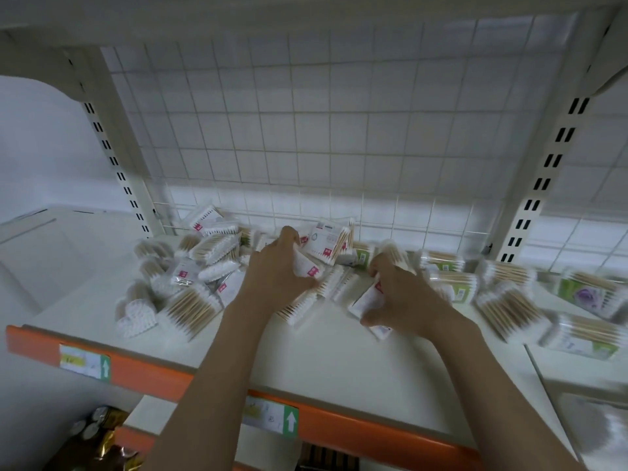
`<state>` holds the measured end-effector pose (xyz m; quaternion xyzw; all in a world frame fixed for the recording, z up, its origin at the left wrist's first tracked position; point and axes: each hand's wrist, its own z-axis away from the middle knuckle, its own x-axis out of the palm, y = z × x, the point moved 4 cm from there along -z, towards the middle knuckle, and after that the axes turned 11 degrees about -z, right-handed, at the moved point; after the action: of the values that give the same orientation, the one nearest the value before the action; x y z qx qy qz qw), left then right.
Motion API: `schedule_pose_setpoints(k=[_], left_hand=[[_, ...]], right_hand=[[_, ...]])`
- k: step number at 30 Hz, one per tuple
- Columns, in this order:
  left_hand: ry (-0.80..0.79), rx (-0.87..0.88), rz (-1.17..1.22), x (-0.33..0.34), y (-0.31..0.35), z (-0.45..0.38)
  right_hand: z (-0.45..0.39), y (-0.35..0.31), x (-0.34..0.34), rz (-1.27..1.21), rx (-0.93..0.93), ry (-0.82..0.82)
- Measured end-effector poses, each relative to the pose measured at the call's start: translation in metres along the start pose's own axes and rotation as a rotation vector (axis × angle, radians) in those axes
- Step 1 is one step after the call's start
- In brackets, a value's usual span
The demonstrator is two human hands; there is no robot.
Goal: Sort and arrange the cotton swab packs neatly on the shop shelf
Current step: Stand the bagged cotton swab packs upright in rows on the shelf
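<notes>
While gripping packs (307, 265), both hands curled.

Front half of shelf (339, 362) bare: open approach from orange edge strip (356, 426). Rear blocked by loose swab packs (204, 248) left to right. Wire grid (306, 137) closes the back; 2 slotted uprights (547, 171) flank the bay.

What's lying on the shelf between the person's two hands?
In the head view, a few blurred cotton swab packs lie between the left hand and the right hand. Nearer the front, the white shelf is bare there.
</notes>
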<state>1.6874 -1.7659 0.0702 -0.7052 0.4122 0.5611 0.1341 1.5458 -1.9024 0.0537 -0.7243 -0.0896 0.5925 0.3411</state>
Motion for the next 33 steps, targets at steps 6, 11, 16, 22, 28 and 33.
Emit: schedule_pose_setpoints(k=[6, 11, 16, 22, 28, 33], left_hand=[[0.072, -0.027, 0.24, -0.007, 0.014, 0.059], [0.116, -0.023, 0.429, -0.018, 0.029, 0.09], [0.111, -0.022, 0.557, -0.014, 0.049, 0.109], [0.045, 0.161, 0.526, -0.002, 0.101, 0.123], [0.02, 0.212, 0.558, 0.001, 0.155, 0.135], [-0.003, 0.235, 0.613, -0.001, 0.21, 0.151]], right_hand=[[0.042, -0.009, -0.003, -0.18, -0.041, 0.111], [0.081, -0.01, -0.011, -0.162, -0.009, 0.197], [0.119, -0.007, -0.024, -0.055, 0.024, 0.344], [0.17, 0.001, -0.05, 0.034, 0.074, 0.462], [0.219, 0.015, -0.078, 0.044, 0.075, 0.532], [0.259, 0.038, -0.107, 0.064, 0.053, 0.616]])
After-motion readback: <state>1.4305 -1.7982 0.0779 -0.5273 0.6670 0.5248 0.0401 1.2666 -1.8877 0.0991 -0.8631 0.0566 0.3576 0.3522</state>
